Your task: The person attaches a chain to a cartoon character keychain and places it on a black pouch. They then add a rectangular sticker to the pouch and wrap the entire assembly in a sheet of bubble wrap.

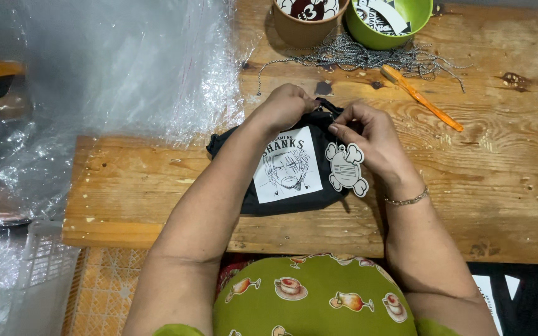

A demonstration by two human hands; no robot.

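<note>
A small black fabric pouch with a white printed picture panel lies on the wooden table. My left hand grips the pouch's top edge at its drawstring or zipper end. My right hand pinches the same top edge from the right. A white skull-shaped card tag hangs below my right palm, over the pouch's right side. Whether my fingers hold the tag's cord is hidden.
A brown cup and a green bowl with printed tags stand at the table's far edge. Ball chains lie heaped before them, beside an orange cutter. Clear plastic sheeting covers the left; a white crate stands below.
</note>
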